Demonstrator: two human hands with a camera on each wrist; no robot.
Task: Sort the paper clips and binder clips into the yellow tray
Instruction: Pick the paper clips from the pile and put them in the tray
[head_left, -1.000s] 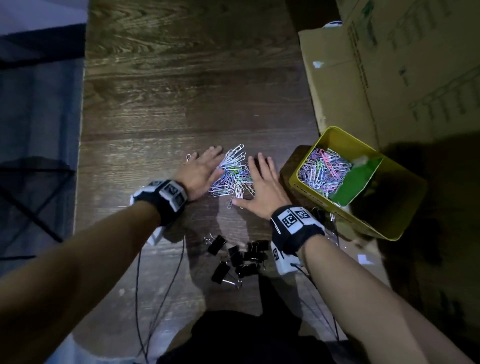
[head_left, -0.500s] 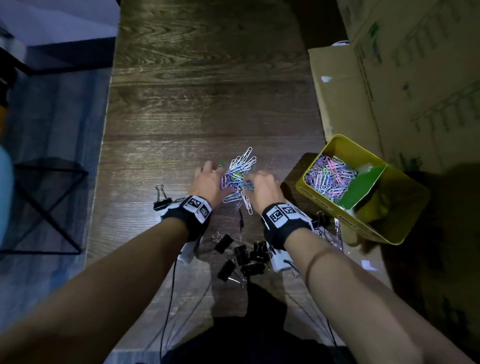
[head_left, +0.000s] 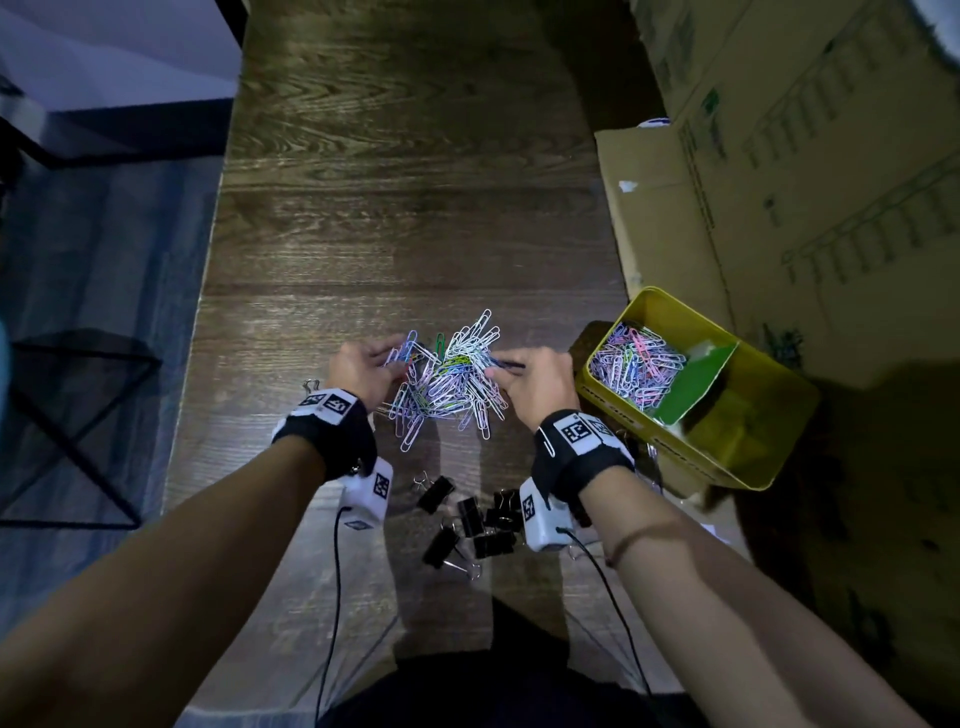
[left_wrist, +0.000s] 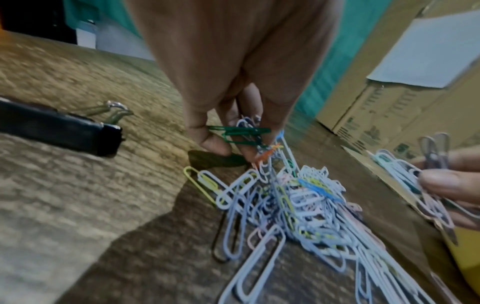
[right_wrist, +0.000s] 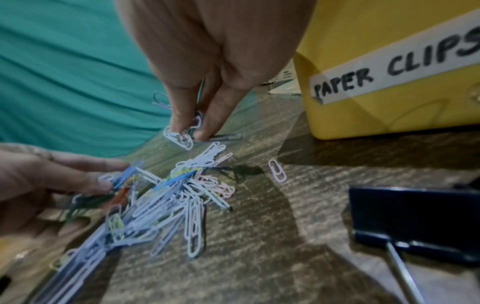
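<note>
On the dark wood-grain counter (head_left: 415, 208), a tangled heap of pastel wire paper clips (head_left: 447, 379) lies between the person's two hands. The left hand (head_left: 363, 366) pinches a bunch of clips at the heap's left edge, fingers curled round them; the right hand (head_left: 535, 382) pinches clips at its right edge. The rectangular yellow tray (head_left: 769, 447), labelled "PAPER CLIPS", stands just right of the right hand, with clips already in its far compartment. Black metal binder clips (head_left: 478, 519) lie nearer the person, between the wrists.
</note>
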